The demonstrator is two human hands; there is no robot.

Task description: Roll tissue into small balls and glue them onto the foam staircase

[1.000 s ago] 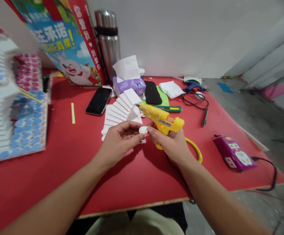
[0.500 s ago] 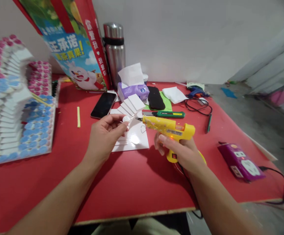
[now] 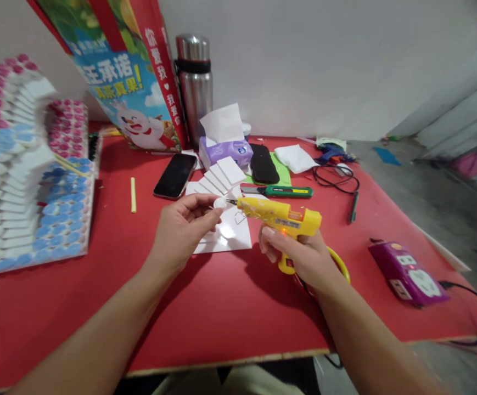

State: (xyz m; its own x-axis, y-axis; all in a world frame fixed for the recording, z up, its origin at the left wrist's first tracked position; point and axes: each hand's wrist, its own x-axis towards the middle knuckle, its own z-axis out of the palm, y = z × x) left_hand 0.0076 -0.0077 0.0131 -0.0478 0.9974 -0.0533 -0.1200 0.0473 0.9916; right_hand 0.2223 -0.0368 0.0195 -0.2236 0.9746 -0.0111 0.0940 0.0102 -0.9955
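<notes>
Between thumb and fingers, my left hand (image 3: 184, 227) pinches a small round white piece (image 3: 220, 203). My right hand (image 3: 293, 247) is wrapped round the handle of a yellow glue gun (image 3: 277, 214), whose orange light glows. Its metal nozzle points left and comes right up to the white piece; whether they touch I cannot tell. Under and behind my left hand lies a glossy white sheet (image 3: 238, 241). Fanned white steps (image 3: 226, 173) stand at its back, partly hidden by my fingers. A green utility knife (image 3: 287, 191) lies behind the glue gun.
On the red table (image 3: 205, 312), a blue and pink stepped model (image 3: 65, 233) stands left. A phone (image 3: 175, 175), tissue pack (image 3: 230, 155), steel thermos (image 3: 197, 88) and printed bag (image 3: 139, 126) are at the back. A purple power box (image 3: 407, 274) with a cord sits right.
The glue gun has shifted slightly left, and its nozzle is now closer to the round white piece. My left hand has moved slightly right with that piece.
</notes>
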